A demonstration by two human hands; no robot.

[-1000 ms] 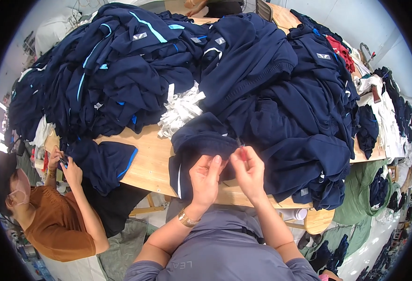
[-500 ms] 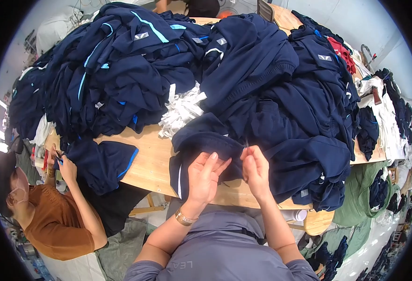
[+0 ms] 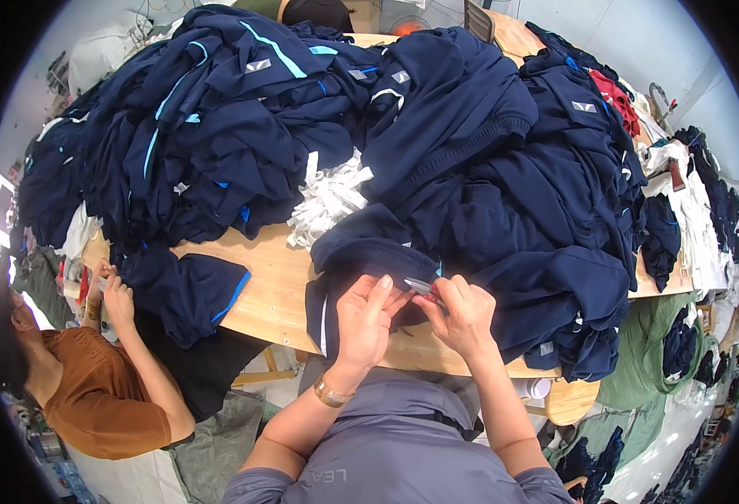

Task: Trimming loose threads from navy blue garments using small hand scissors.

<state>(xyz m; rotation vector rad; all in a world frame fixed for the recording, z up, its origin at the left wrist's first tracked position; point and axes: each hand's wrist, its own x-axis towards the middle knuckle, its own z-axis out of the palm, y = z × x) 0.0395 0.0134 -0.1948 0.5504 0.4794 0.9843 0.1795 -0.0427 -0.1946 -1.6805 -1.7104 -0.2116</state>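
A navy garment point(image 3: 361, 242) lies partly over the table's near edge, its waistband-like edge lifted. My left hand point(image 3: 362, 323) is closed on the near edge of this garment, with the thumb up and the fingertips partly hidden by cloth. My right hand point(image 3: 463, 315) grips a small pair of thread snips point(image 3: 420, 286) with red on the handle. Their metal blades point left, just over the garment's edge and close to my left fingertips. A bit of light blue shows on the cloth beside the blades.
Large heaps of navy garments point(image 3: 243, 126) cover the wooden table point(image 3: 260, 298). White strips point(image 3: 333, 197) lie bunched beyond my hands. At the left, a co-worker in a brown top point(image 3: 105, 395) handles a navy piece with blue trim point(image 3: 189, 294). Green sacking point(image 3: 646, 353) hangs at the right.
My right hand has turned, bringing the snips' blades into view pointing left at the cloth. My left hand has barely moved. The co-worker's hands and head have shifted slightly.
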